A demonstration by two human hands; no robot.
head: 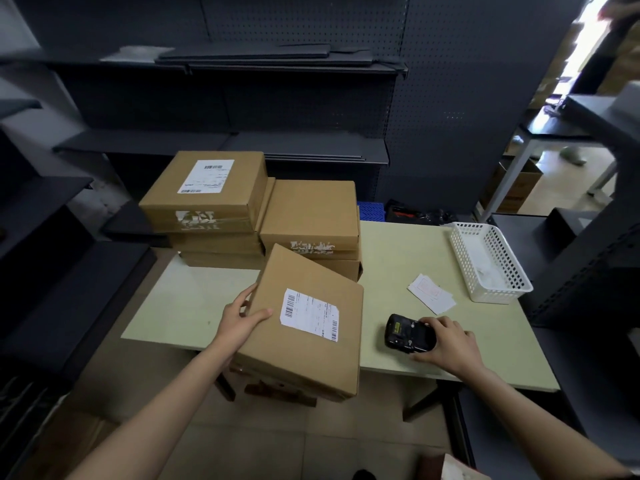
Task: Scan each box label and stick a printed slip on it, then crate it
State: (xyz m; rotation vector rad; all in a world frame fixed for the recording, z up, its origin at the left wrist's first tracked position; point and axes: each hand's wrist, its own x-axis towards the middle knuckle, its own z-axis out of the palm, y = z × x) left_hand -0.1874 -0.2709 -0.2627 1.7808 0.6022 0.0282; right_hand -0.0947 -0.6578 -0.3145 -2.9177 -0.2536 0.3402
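The left hand (239, 322) holds a cardboard box (304, 327) by its left edge, thumb on top and fingers (247, 294) curled around the side. The box is tilted toward the person and sticks out over the near edge of the bench (398, 258), at about 6 o'clock in the view. Its white label (309, 314) faces up, with barcodes at both ends. The right hand (446, 342), at 4 o'clock, lies over the black handheld scanner (410, 333) on the bench; its fingers bend around the far end, so I judge it is taking the scanner, but how firm the grip is I cannot tell.

The step in hand seems to be the scan. To do it well, the box should be kept steady with the label flat toward the scanner, and the scanner window aimed at one barcode only. The printed slips (433, 293) lie at 2 o'clock, beside the white basket (493, 263). More boxes (256, 209) are stacked at 11 o'clock.
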